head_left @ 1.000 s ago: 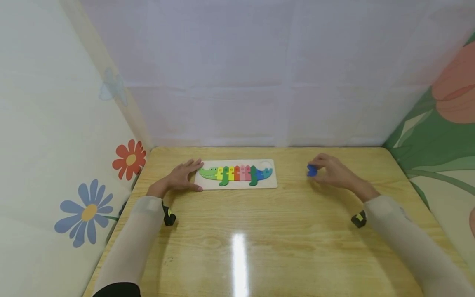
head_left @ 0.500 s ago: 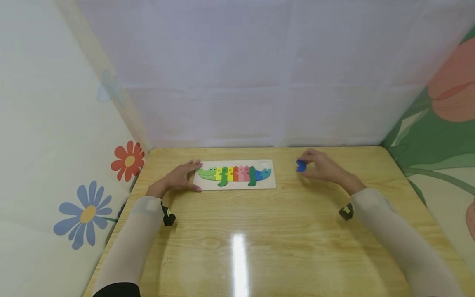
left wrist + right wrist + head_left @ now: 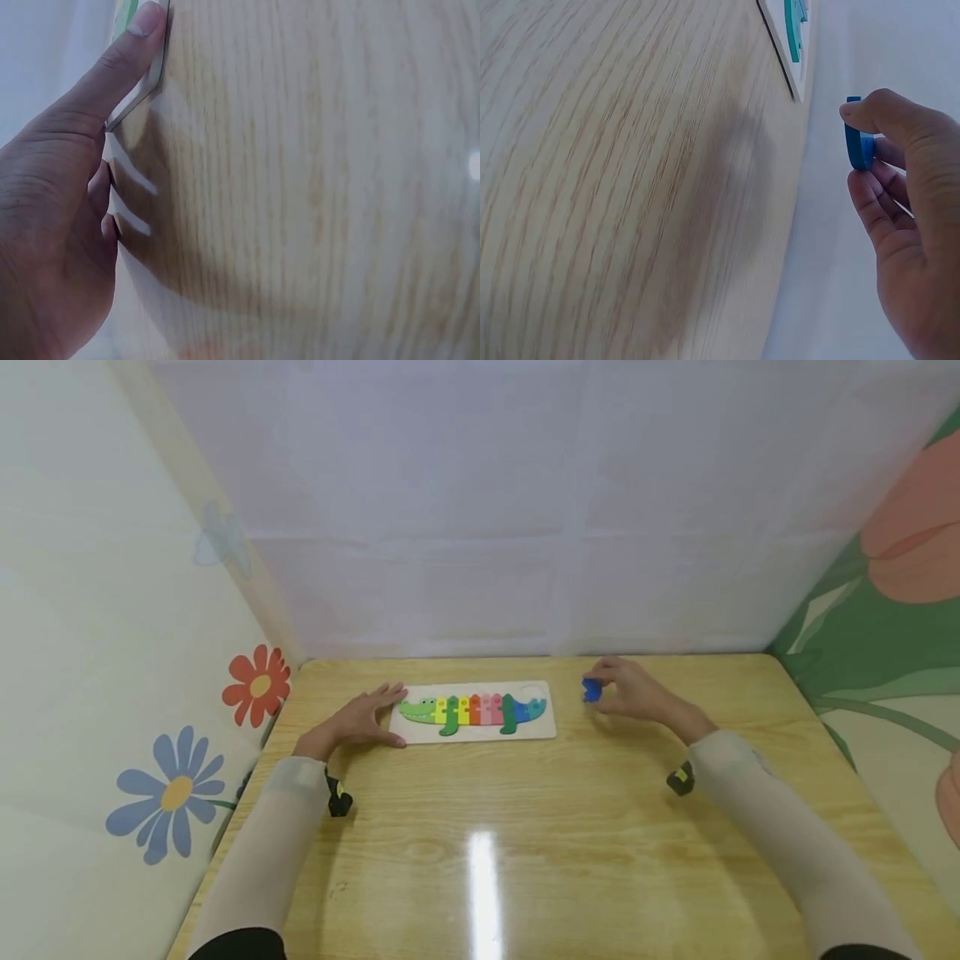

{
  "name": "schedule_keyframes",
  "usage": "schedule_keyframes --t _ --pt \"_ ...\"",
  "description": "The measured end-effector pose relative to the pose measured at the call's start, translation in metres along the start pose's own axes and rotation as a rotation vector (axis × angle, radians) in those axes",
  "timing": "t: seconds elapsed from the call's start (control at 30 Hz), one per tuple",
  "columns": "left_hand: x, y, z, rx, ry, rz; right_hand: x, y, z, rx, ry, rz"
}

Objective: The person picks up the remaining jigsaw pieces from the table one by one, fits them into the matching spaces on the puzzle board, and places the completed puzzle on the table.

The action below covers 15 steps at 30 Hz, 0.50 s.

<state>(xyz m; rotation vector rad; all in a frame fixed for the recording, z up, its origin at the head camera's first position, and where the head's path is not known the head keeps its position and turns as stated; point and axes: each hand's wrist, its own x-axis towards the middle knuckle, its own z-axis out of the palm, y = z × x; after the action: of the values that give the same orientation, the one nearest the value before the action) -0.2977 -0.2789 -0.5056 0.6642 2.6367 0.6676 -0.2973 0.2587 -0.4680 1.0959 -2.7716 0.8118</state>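
Observation:
A wooden crocodile puzzle board (image 3: 472, 737) with bright coloured pieces lies on the table in the head view. At its left end my left hand (image 3: 362, 718) rests with thumb and fingers spread, touching the near and far corners. In the left wrist view the straight thumb (image 3: 112, 79) lies on the board's edge. My right hand (image 3: 637, 692) pinches a blue puzzle piece (image 3: 592, 690) between thumb and fingertips, to the right of the board and apart from it. The right wrist view shows this piece (image 3: 858, 139) edge-on, above the table. A pale round recess (image 3: 534, 687) shows above the crocodile's tail.
The wood-grain table (image 3: 480, 802) reaches back to a pale cloth wall (image 3: 450, 527). Flower-printed panels (image 3: 176, 793) stand at the left and right sides. A bright light reflection (image 3: 483, 893) lies near the table's front.
My right hand has moved left with the blue puzzle piece, closer to the board. The left hand stays at the board's left end. The head view has shifted slightly.

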Motion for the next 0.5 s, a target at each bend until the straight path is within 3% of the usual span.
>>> schedule_keyframes --t 0.5 --pt "0.000 -0.003 0.001 0.003 -0.026 -0.005 0.018 -0.006 0.008 0.019 -0.042 -0.007"
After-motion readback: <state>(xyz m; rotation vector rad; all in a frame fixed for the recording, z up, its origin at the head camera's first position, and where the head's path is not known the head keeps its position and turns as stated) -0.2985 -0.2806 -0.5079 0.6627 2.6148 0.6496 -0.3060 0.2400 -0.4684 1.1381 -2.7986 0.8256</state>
